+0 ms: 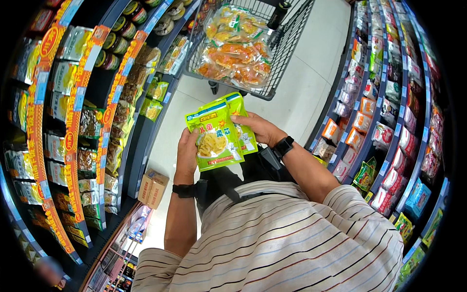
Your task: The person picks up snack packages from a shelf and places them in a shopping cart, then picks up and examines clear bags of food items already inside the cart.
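Note:
Two lime-green food packets overlap in front of my body, each bearing printed writing. My left hand (187,151) grips the left edge of the front packet (215,138), which pictures a bowl of pale pickled vegetable. Behind it and partly covered, the rear packet (249,140) is pinched at its right side by my right hand (263,127), thumb on the face. The fingers behind both packets are hidden. Beyond them stands a wire shopping cart (271,95) filled with clear bags of orange-brown food (233,60) and yellowish packs (237,25).
Left shelves (78,98) hold packets and dark jars (126,27), with similar green packets (151,109) on a low shelf. A cardboard box (153,188) sits on the floor beside them. Right shelves (379,106) carry bagged goods. A black bottle (279,15) is in the cart.

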`<control>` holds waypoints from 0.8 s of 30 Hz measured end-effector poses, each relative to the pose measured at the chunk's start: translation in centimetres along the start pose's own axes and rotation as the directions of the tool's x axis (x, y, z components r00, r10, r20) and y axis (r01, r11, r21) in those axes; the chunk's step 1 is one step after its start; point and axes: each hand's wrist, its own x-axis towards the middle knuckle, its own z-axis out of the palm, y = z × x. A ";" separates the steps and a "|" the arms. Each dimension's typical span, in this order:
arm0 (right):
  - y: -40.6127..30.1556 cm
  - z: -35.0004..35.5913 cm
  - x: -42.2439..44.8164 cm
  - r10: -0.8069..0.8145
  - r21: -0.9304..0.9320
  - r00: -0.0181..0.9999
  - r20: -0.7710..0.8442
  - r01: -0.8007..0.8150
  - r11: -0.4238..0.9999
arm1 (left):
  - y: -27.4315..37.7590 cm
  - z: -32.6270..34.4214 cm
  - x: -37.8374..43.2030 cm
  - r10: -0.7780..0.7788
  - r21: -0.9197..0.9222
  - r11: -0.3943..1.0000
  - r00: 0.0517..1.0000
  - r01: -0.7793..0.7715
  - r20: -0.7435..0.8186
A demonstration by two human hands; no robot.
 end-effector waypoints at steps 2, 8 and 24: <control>1.4 0.5 1.0 0.022 -0.027 1.000 -0.014 -0.022 0.999 | -0.5 -1.4 -0.6 0.027 0.074 0.997 1.000 -0.027 0.005; 7.8 2.6 4.8 0.019 -0.098 1.000 -0.022 -0.021 0.995 | -1.0 -5.8 -3.8 0.118 0.341 0.936 0.990 -0.086 -0.077; 20.8 11.1 7.7 0.033 -0.107 0.991 -0.129 -0.047 0.993 | -3.1 -17.9 -10.0 0.034 0.418 0.908 0.996 0.004 -0.081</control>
